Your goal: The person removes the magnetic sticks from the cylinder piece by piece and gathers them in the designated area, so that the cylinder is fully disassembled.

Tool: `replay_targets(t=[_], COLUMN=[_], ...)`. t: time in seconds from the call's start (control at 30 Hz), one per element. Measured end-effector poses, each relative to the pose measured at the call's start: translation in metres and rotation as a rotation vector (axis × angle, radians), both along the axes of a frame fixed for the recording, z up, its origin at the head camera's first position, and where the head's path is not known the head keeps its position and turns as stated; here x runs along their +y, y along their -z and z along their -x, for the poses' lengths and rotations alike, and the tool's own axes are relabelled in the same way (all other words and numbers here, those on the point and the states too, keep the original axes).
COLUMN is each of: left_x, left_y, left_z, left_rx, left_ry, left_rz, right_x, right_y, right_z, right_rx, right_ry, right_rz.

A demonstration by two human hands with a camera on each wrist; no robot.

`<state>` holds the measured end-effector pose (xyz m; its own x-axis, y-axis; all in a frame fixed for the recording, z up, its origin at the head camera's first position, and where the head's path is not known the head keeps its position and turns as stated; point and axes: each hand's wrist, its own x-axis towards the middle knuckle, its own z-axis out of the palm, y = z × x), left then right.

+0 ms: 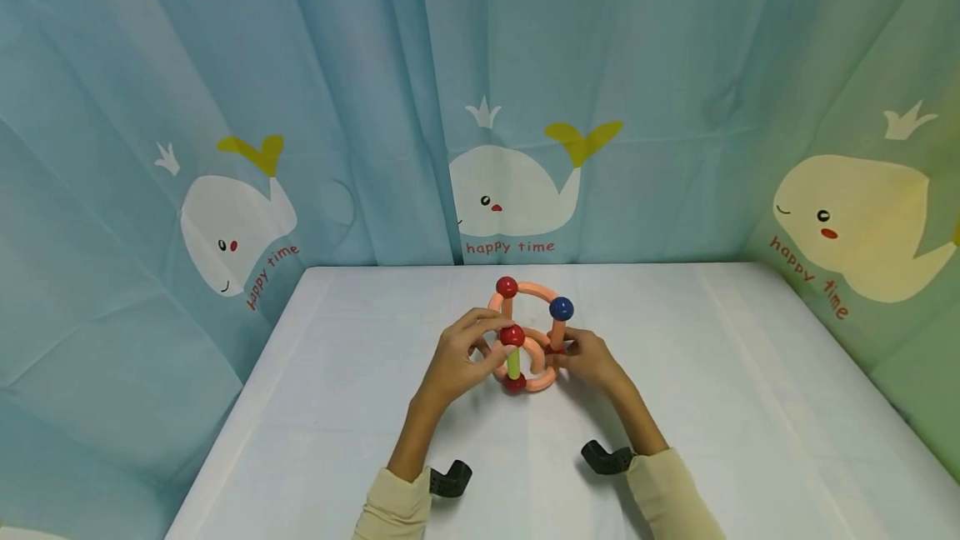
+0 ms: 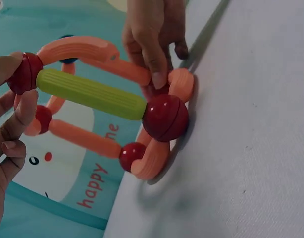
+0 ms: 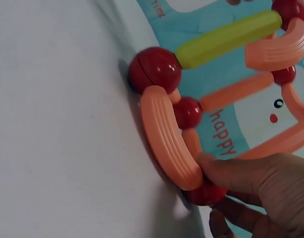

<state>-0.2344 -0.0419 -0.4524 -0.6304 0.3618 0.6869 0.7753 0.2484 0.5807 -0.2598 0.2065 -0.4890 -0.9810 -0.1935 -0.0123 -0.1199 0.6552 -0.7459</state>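
Note:
A frame of magnetic balls and sticks stands on the table, with red balls, orange rods and one lime-green rod [image 1: 513, 363]. My left hand [image 1: 463, 361] pinches the upper near red ball [image 2: 25, 74], on top of the green rod. From that ball a curved orange rod [image 2: 75, 48] reaches out, its far end touching no ball. At the frame's lower right, my right hand [image 1: 591, 355] grips a red ball [image 3: 207, 193], its thumb against the joint with a curved orange rod [image 3: 167, 136]. A blue ball [image 1: 561, 308] tops the right upright; another red ball [image 1: 507, 287] sits at the back.
The frame rests on a white-covered table [image 1: 337, 423]. Behind it hangs a blue curtain [image 1: 660, 107] printed with whales. Black wrist-camera mounts [image 1: 452, 480] stick out from both forearms, just inside the beige sleeves [image 1: 396, 505].

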Motion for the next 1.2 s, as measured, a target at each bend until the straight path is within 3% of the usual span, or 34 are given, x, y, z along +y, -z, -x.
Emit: replay_targets(t=[0.23, 0.53, 0.7, 0.9, 1.07, 1.2], left_x=[0.004, 0.006, 0.007, 0.006, 0.007, 0.009], left_y=[0.003, 0.005, 0.006, 0.010, 0.008, 0.007], left_z=[0.001, 0.002, 0.000, -0.002, 0.000, 0.002], left_rx=[-0.008, -0.023, -0.043, -0.028, -0.016, -0.010], left_ry=[0.041, 0.036, 0.031, 0.035, 0.022, 0.010], left_rz=[-0.001, -0.002, -0.008, -0.012, -0.006, 0.010], right_x=[0.003, 0.002, 0.008, 0.012, 0.006, -0.003], right_y=[-0.002, -0.007, -0.021, -0.058, -0.081, -0.083], right_z=[0.014, 0.018, 0.002, -0.028, -0.043, -0.046], right_rx=[0.001, -0.020, -0.042, -0.017, 0.112, 0.192], right_ry=[-0.096, -0.096, -0.072, -0.129, -0.236, -0.268], right_rz=[0.004, 0.051, -0.016, -0.153, -0.104, -0.040])
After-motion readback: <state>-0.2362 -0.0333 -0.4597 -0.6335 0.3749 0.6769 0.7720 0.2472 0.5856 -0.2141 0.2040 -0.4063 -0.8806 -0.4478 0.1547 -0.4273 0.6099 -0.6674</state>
